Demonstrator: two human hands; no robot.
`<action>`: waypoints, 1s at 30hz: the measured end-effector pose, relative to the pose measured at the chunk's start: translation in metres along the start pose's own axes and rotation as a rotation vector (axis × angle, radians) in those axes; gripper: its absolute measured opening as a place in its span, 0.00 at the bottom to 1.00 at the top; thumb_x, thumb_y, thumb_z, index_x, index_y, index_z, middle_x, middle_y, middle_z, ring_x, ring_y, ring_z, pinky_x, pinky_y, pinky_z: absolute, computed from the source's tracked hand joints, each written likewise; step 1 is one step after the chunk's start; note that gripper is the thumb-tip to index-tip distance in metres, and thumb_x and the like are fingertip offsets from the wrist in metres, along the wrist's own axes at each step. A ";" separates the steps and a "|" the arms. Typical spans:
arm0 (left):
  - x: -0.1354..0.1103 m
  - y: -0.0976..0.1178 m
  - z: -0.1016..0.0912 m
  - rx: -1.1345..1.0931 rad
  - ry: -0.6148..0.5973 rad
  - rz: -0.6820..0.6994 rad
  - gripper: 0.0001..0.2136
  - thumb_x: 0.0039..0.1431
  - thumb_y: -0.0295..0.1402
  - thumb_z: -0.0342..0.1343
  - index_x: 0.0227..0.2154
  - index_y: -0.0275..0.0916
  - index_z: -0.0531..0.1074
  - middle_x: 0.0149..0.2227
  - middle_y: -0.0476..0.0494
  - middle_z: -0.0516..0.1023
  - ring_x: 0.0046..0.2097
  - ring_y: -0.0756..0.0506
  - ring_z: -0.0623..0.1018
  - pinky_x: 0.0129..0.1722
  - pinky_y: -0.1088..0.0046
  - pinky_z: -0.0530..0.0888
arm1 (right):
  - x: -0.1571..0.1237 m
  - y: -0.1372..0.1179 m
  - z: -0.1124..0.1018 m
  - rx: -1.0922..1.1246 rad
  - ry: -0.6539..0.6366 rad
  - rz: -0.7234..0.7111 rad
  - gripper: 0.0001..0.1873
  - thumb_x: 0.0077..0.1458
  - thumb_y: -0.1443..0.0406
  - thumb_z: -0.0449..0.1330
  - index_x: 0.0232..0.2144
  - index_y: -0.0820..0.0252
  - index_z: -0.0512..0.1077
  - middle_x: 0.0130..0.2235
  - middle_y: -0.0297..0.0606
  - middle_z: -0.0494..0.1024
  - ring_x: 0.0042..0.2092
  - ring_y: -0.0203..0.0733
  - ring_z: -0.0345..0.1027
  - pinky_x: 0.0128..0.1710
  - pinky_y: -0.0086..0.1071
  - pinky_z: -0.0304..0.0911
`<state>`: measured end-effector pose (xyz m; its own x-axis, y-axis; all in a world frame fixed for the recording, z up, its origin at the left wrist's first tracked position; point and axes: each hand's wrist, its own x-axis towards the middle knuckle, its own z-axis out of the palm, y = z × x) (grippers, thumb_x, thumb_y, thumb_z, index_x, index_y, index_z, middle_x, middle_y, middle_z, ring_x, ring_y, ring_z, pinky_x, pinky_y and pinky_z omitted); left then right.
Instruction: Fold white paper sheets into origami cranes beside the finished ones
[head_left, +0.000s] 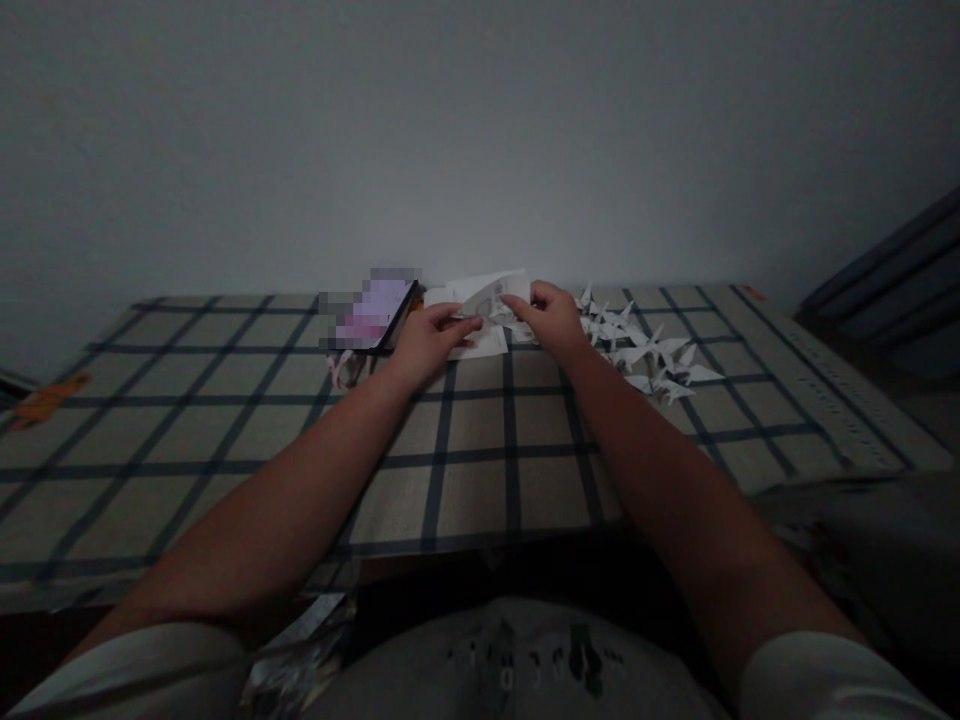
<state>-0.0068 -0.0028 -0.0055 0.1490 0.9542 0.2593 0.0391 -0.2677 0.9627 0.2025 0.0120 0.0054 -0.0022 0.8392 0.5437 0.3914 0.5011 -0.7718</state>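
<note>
A thin white sheet of paper (pixel 484 298) with faint grey print stands partly raised between my two hands near the back of the table. My left hand (pixel 429 338) pinches its left side between thumb and fingers. On the right side, my right hand (pixel 551 315) grips the paper with the thumb on the near face and the other fingers curled behind. More white paper (pixel 491 345) lies flat beneath the held sheet. Just right of my right hand is a loose pile of folded white paper cranes (pixel 660 360), partly hidden by my forearm.
A phone (pixel 379 310) with a blurred lit screen leans left of my left hand, a pink strap (pixel 345 370) beside it. The checked tablecloth (pixel 472 430) covers the table, against a plain wall (pixel 480 140). An orange piece (pixel 52 400) lies at the left edge.
</note>
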 end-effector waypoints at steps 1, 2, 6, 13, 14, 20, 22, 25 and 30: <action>0.001 -0.002 -0.001 0.017 0.035 0.010 0.22 0.46 0.50 0.70 0.34 0.35 0.81 0.35 0.41 0.83 0.36 0.45 0.81 0.39 0.67 0.81 | 0.000 0.000 0.000 0.012 -0.002 0.008 0.23 0.55 0.53 0.66 0.19 0.57 0.60 0.23 0.28 0.59 0.29 0.34 0.54 0.32 0.32 0.50; 0.002 -0.003 -0.002 0.028 0.070 0.024 0.22 0.48 0.51 0.69 0.33 0.35 0.81 0.35 0.41 0.83 0.36 0.45 0.81 0.40 0.67 0.81 | 0.000 0.000 0.000 0.028 -0.001 0.023 0.24 0.55 0.52 0.65 0.19 0.57 0.60 0.23 0.27 0.59 0.28 0.34 0.54 0.31 0.32 0.50; 0.006 -0.008 -0.005 0.002 0.190 0.060 0.19 0.48 0.50 0.69 0.30 0.36 0.80 0.32 0.43 0.83 0.38 0.43 0.82 0.42 0.65 0.80 | 0.003 0.002 0.004 0.132 -0.012 0.098 0.25 0.53 0.50 0.66 0.19 0.58 0.61 0.22 0.27 0.62 0.27 0.32 0.55 0.30 0.31 0.54; 0.008 -0.007 -0.002 -0.192 0.114 0.014 0.28 0.43 0.33 0.72 0.48 0.38 0.69 0.38 0.44 0.82 0.39 0.44 0.83 0.41 0.66 0.81 | 0.006 0.006 0.006 0.510 -0.002 0.272 0.22 0.46 0.56 0.71 0.39 0.53 0.65 0.32 0.28 0.73 0.34 0.35 0.71 0.35 0.30 0.69; 0.007 -0.007 -0.001 -0.208 0.085 0.012 0.33 0.43 0.31 0.71 0.53 0.39 0.66 0.39 0.44 0.82 0.40 0.44 0.83 0.41 0.66 0.81 | 0.006 0.007 0.005 0.527 -0.022 0.289 0.24 0.46 0.56 0.71 0.42 0.52 0.66 0.33 0.29 0.75 0.35 0.36 0.72 0.35 0.31 0.70; 0.001 -0.004 0.002 -0.178 -0.026 -0.050 0.44 0.43 0.28 0.69 0.65 0.41 0.58 0.43 0.42 0.80 0.41 0.44 0.82 0.41 0.65 0.80 | 0.005 0.016 0.006 0.535 -0.152 0.336 0.19 0.49 0.52 0.69 0.36 0.59 0.75 0.38 0.38 0.80 0.39 0.39 0.74 0.42 0.35 0.72; 0.002 -0.004 0.001 -0.108 -0.025 -0.079 0.36 0.43 0.30 0.70 0.59 0.39 0.68 0.44 0.40 0.81 0.41 0.44 0.81 0.41 0.65 0.80 | 0.006 0.020 0.007 0.487 -0.163 0.309 0.19 0.49 0.50 0.69 0.33 0.60 0.76 0.35 0.38 0.80 0.38 0.39 0.74 0.42 0.35 0.72; 0.002 -0.004 -0.002 0.005 0.012 -0.037 0.26 0.44 0.36 0.71 0.48 0.35 0.78 0.45 0.38 0.82 0.41 0.43 0.81 0.43 0.65 0.78 | 0.005 0.024 0.006 0.437 -0.214 0.282 0.19 0.48 0.51 0.69 0.33 0.60 0.78 0.34 0.37 0.81 0.35 0.39 0.73 0.39 0.34 0.71; -0.002 0.000 -0.003 0.036 -0.024 -0.058 0.25 0.44 0.45 0.72 0.43 0.33 0.81 0.41 0.36 0.84 0.39 0.42 0.81 0.42 0.65 0.77 | 0.005 0.021 0.006 0.479 -0.203 0.275 0.19 0.47 0.53 0.69 0.35 0.61 0.79 0.35 0.37 0.82 0.34 0.37 0.73 0.38 0.32 0.70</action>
<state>-0.0096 -0.0043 -0.0057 0.1695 0.9648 0.2010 0.0840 -0.2174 0.9725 0.2056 0.0278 -0.0100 -0.1545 0.9518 0.2649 -0.0567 0.2591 -0.9642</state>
